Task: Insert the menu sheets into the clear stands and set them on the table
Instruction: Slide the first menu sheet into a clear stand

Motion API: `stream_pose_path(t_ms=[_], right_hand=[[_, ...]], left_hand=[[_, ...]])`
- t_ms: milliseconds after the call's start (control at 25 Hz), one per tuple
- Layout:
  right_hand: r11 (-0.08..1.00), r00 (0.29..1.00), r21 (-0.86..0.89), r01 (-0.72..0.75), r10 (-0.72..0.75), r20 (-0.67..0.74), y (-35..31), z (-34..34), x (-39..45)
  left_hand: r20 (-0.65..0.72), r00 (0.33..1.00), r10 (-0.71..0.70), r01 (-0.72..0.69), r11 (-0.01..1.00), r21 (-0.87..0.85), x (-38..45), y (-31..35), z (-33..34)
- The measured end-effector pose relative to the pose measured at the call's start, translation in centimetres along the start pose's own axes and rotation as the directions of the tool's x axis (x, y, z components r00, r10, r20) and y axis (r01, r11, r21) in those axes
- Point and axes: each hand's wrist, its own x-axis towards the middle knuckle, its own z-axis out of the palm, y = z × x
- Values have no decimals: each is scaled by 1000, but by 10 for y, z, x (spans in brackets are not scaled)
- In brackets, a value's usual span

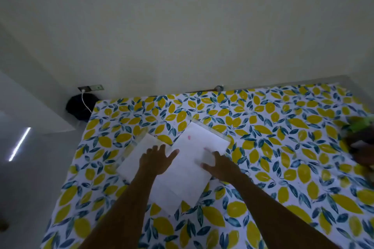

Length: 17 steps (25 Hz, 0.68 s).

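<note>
- Both bare forearms reach forward from the lower edge of the view, angled inward toward each other.
- The left hand (155,159) is palm down with fingers spread and thumb splayed out to the right; the fingers point away from the body.
- The right hand (219,164) is also palm down, slightly nearer the body's right, with fingers extended flat and pointing up and to the left.
- Neither hand is closed around anything; both lie flat and open.
- The two hands are near each other but not touching.
</note>
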Motion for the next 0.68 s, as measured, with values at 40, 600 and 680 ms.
stream_pose_path(t_ms=[40, 600, 680], right_hand=[[998, 999, 46, -45, 46, -12, 6, 5, 5], [784, 877, 601, -154, 389, -282, 28, 56, -15], [829, 892, 545, -127, 335, -302, 45, 49, -27]], left_hand=[[32, 999, -36, 36, 999, -3, 1, 2, 9], [311, 926, -216, 328, 867, -375, -24, 8, 43], [359, 923, -141, 294, 859, -419, -38, 1, 42]])
